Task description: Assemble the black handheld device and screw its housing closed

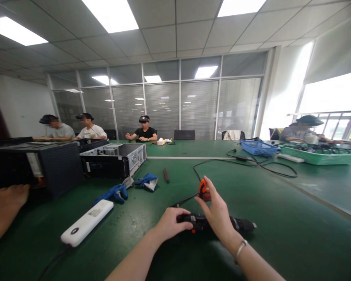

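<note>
A: Head view. First item?
B: One black powered driver [200,222], toward the near edge of the desk [280,218], tip pointing to the right edge. Whether it rests fully on the surface: cannot tell.

A: Left hand [174,222]?
B: Closed around the driver's rear end, thumb along the upper side.

A: Right hand [218,212]?
B: Pinching one orange-and-black piece [202,187] between thumb and fingers, raised above the driver's middle and apart from it. Wrist crosses in front of the tool.

A: Adjacent stock?
B: One black cable [187,199], just beyond the driver. One pair of blue-and-grey gloves [117,193] and one white oblong block [87,222], both toward the desk's left edge.

A: Step in hand?
B: By judgement, steadying the driver while handling the small piece.

A: Next move calls for?
B: Likely a steady left grip, a secure pinch and the piece turned with care; its underside is hidden.
</note>
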A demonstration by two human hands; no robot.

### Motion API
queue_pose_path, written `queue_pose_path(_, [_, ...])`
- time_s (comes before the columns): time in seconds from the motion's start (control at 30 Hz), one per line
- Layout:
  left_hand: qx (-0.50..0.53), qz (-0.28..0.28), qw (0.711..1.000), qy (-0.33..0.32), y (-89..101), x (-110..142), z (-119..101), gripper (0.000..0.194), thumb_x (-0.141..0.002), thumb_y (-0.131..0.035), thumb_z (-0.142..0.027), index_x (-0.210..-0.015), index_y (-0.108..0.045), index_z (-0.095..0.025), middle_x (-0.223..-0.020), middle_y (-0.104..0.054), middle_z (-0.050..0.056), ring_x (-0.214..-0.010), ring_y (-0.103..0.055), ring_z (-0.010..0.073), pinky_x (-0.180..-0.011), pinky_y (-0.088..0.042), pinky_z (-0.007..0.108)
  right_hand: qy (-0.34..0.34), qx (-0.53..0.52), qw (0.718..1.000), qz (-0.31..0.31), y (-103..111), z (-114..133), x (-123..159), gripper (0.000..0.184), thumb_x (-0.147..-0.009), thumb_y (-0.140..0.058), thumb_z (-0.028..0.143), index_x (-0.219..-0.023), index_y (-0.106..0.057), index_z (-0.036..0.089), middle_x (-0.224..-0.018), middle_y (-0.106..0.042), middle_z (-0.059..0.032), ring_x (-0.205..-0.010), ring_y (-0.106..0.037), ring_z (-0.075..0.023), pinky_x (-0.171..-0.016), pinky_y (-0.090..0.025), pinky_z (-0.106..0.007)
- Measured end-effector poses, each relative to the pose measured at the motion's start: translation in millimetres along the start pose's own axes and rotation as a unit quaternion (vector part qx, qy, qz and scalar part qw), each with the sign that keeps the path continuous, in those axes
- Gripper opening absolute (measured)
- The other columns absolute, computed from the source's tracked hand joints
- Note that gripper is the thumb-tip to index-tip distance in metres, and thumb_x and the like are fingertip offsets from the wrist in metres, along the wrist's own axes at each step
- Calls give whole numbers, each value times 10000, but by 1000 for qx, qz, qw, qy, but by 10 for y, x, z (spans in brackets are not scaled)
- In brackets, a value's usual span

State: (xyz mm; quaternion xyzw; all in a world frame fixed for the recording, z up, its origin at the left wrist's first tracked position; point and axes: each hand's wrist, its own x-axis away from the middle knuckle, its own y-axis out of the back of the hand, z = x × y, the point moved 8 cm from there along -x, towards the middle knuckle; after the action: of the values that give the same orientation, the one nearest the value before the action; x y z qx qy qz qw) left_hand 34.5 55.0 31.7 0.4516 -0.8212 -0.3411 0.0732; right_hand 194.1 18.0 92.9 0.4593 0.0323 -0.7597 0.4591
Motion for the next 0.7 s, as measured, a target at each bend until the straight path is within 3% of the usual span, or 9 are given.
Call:
queue_pose_path(0.2, [-2,0,1000,12,-1,-13,-5,405,-726,-737,-319,-1109,-716,-191,-1011,-745,34,-908,-665,233,-789,-462,266,-10,-111,993,46,-90,83,-6,616,-894,-494,261,-1470,-277,236,-1030,-660,-69,-852,-675,-181,-824,-561,-349])
queue_pose_path(0.37, [-20,-3,1000,0,10,1,-52,387,-728,-732,-310,-1103,-722,-215,-934,-753,7,-830,-663,214,-706,-445,238,-3,-52,999,8,-40,62,-23,557,-843,-588,324,-1371,-440,224,-965,-653,-67,-776,-660,-194,-758,-568,-351])
queue_pose_path(0.6, [-23,-4,1000,-1,16,8,-49,372,-746,-713,-329,-1100,-725,-215,-927,-750,3,-790,-647,198,-673,-427,222,-35,-117,989,78,-146,-5,-79,667,-907,-464,292,-1505,-174,232,-1071,-666,-88,-830,-689,-189,-837,-554,-377])
queue_pose_path(0.7, [-22,2,1000,-5,3,8,-35,381,-742,-714,-349,-1096,-726,-210,-895,-746,1,-755,-636,191,-648,-419,220,-32,-126,989,69,-79,80,-152,701,-899,-488,297,-1509,-149,223,-1060,-659,-88,-849,-685,-199,-847,-549,-399])
